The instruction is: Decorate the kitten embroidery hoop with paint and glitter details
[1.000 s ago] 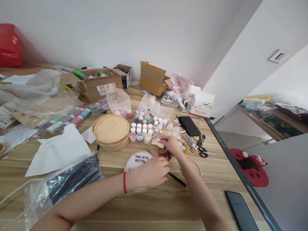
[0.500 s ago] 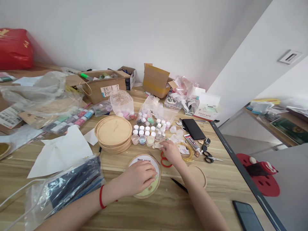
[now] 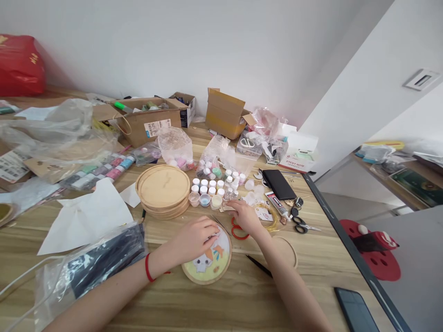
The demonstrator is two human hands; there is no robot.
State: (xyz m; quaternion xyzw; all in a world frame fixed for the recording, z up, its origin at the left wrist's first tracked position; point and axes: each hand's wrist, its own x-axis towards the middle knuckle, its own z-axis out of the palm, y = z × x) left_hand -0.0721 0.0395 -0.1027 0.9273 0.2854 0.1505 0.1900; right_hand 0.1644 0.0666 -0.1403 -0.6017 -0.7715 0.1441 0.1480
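A round wooden hoop lies in front of me, holding a light disc with a grey animal face, orange shapes and a yellow-green ground. My left hand rests over the upper left of this disc, fingers loosely bent and apart; whether a fingertip presses on it is hard to see. Farther up, my right hand reaches its fingers out to a small pale tag beside the open cups. Its thumb side is partly hidden. Red-handled scissors lie just below my right hand.
Stacked wooden discs stand left of the white-lidded jars. To the right are a glue tube, coiled gold wire, black scissors and a black case. A phone lies near the table edge.
My left hand has slid left and slightly up, uncovering the animal face and orange shapes while covering the lettering. My right hand's fingers have straightened a little toward the cups.
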